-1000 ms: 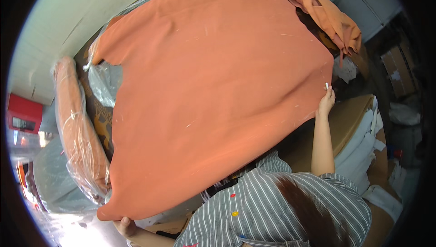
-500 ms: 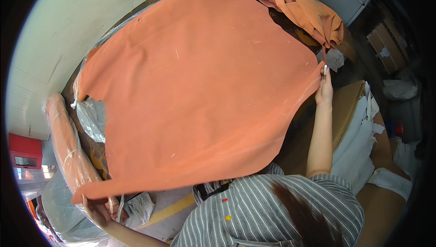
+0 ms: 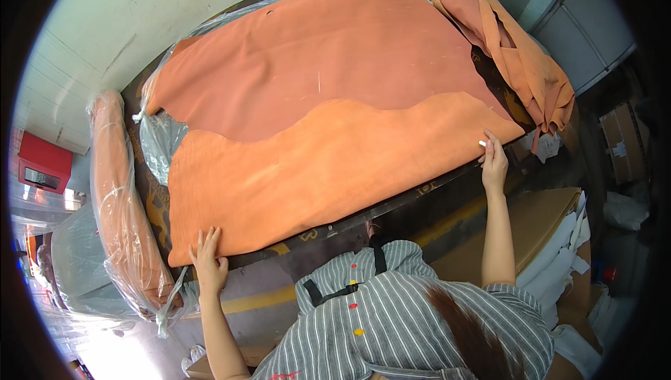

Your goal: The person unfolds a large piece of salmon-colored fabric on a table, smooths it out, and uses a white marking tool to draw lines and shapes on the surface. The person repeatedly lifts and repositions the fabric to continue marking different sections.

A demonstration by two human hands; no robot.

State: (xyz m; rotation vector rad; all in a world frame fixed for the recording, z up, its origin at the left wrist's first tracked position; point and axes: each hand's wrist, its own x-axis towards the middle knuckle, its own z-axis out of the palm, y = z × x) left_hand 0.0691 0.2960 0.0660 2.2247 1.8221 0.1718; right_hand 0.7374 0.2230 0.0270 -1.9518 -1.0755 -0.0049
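A large orange leather hide (image 3: 279, 79) lies across the table, its near part folded back so that a lighter orange side (image 3: 307, 160) faces up. My left hand (image 3: 209, 261) rests with fingers spread on the near left corner of the fold. At the fold's right end, my right hand (image 3: 494, 160) is closed on a small white stick (image 3: 482, 144), perhaps chalk, with its fingertips at the leather. Thin pale streaks show on the pinker side of the hide.
A plastic-wrapped leather roll (image 3: 119, 198) lies along the left. A crumpled heap of orange leather (image 3: 521, 51) hangs at the far right. The dark patterned table edge (image 3: 328, 230) runs below the fold. Brown cardboard (image 3: 538, 223) with white sheets stands near my right arm.
The hide's near edge, held up by both hands before, has been folded back onto the hide. My left hand has let go and now lies spread on it. My right hand has moved slightly down.
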